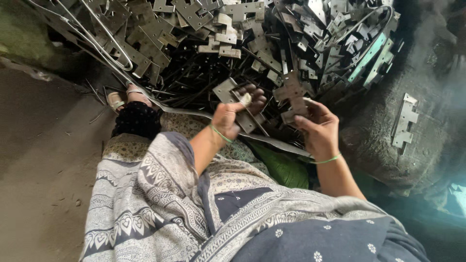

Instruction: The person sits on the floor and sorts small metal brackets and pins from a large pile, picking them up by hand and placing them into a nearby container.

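Observation:
My left hand (232,115) grips a flat grey metal bracket (224,90) with notched edges, its fingers wrapped around it. My right hand (318,127) holds another notched metal bracket (293,95) just to the right. Both hands hover at the near edge of a big heap of similar metal stampings (252,39). A thin green band circles each wrist.
Bent metal rods (104,43) lie across the heap's left side. One bracket (404,121) rests apart on a dark mound at the right. My sandalled foot (127,97) sits by the heap at the left. Patterned grey cloth (165,208) covers my lap, with a green piece (284,167) beside it.

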